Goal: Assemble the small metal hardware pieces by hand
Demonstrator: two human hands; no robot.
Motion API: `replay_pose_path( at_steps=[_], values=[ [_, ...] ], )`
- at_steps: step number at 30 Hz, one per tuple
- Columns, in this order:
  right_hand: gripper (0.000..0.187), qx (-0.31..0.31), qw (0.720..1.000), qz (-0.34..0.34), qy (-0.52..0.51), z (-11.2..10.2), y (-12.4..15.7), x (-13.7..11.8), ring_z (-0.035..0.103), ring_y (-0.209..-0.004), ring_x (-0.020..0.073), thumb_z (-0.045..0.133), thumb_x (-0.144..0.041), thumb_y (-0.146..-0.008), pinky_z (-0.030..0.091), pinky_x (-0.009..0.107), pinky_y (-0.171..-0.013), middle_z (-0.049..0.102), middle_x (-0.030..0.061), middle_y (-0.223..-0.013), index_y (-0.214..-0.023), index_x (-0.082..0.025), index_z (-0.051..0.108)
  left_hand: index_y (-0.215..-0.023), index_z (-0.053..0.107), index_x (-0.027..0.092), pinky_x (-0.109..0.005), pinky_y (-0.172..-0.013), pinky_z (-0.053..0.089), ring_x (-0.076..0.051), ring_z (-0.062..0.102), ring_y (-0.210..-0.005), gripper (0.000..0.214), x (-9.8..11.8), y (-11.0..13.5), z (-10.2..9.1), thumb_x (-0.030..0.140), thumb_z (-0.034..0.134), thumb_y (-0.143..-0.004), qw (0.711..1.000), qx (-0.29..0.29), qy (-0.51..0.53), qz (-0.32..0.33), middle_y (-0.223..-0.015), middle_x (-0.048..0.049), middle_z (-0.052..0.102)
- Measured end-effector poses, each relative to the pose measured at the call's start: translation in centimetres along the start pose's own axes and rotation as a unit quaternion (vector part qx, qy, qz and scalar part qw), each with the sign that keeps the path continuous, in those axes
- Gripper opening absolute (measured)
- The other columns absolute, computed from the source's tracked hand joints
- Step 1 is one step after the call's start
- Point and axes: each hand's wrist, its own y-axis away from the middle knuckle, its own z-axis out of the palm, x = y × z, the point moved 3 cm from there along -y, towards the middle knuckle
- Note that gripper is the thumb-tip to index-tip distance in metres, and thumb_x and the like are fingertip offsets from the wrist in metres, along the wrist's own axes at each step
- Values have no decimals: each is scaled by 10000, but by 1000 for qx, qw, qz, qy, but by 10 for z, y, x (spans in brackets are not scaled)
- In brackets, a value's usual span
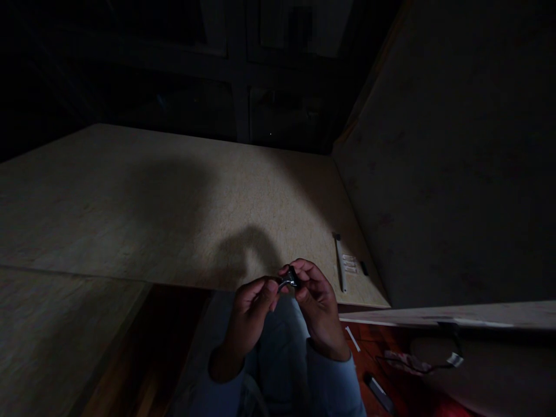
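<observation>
The small part [290, 280] pinched between both hands is black with a silvery glint. At six o'clock the sleeves [334, 382] are pale blue-grey. The board [174, 214] filling nine to twelve o'clock is speckled tan. At three o'clock on it lies a white stick [339, 263] with a dark tip. At five o'clock the floor [408, 382] shows reddish-brown.

Dim, underexposed view; one light pool, soft shadows, dark warped edges.
</observation>
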Motion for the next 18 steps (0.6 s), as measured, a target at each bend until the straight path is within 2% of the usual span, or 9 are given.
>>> replay_pose_path(
  at_steps=[4, 8, 11, 14, 16, 18],
  values=[
    [319, 11, 1000, -1, 15, -2, -1, 1, 604, -1052, 162, 639, -329, -934, 480, 263, -916, 617, 86, -1181, -1229, -222, 584, -634, 465, 127, -231, -513, 279, -86, 344, -522, 607, -1, -1, 1, 650, 454, -943, 999, 18, -30, 16, -557, -16, 394],
    [294, 19, 999, -6, 26, -2, -3, 0, 609, -1020, 130, 648, -313, -930, 472, 216, -890, 634, 62, -1131, -1207, -226, 599, -633, 505, 118, -226, -513, 298, -84, 352, -517, 628, -2, -3, -1, 660, 441, -943, 998, 35, -56, 16, -576, -33, 448],
    [275, 35, 999, -6, 36, -5, -3, -1, 612, -972, 104, 654, -292, -926, 475, 187, -851, 641, 38, -1073, -1192, -239, 610, -764, 592, 103, -214, -498, 325, -89, 403, -526, 587, -3, -4, -2, 649, 461, -936, 998, 43, -48, 5, -633, -44, 520],
    [276, 80, 995, -2, 61, -11, -2, -1, 609, -961, 85, 681, -295, -906, 478, 164, -843, 638, 24, -1045, -1171, -239, 625, -970, 650, 96, -214, -617, 446, -130, 571, -684, 469, 0, -5, -2, 555, 592, -890, 998, 44, -53, 8, -792, -80, 636],
    [296, 98, 992, 3, 80, -14, -2, 0, 616, -997, 94, 687, -309, -902, 481, 171, -871, 644, 32, -1067, -1179, -228, 622, -1009, 670, 95, -229, -687, 480, -154, 614, -763, 423, 1, -5, -1, 491, 641, -861, 997, 49, -68, 5, -854, -98, 669],
    [310, 92, 992, 3, 87, -14, -2, -1, 623, -1045, 117, 664, -323, -919, 487, 205, -912, 651, 51, -1117, -1205, -219, 605, -1009, 682, 90, -228, -639, 474, -142, 595, -688, 428, 1, -5, 0, 487, 628, -860, 996, 52, -69, -11, -813, -92, 666]
  ],
)
